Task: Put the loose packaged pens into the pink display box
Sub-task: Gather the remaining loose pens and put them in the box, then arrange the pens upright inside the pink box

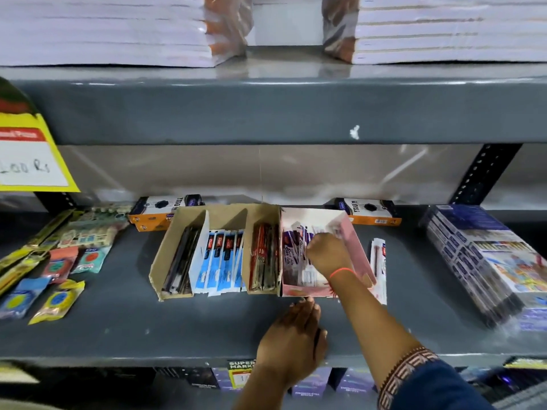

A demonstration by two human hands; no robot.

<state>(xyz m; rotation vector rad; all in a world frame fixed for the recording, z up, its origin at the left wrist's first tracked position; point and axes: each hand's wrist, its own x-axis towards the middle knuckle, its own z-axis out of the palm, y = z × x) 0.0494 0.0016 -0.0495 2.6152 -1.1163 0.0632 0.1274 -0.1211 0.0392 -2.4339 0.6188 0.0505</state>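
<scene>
The pink display box sits mid-shelf, purple packaged pens inside; the right hand pinches packets there, seating them; the left hand lies flat at its front; loose pens beside it likely go next

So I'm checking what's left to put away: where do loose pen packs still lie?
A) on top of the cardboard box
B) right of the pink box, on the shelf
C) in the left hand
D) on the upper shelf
B: a few loose pen packs lie on the grey shelf just right of the pink display box.
</scene>
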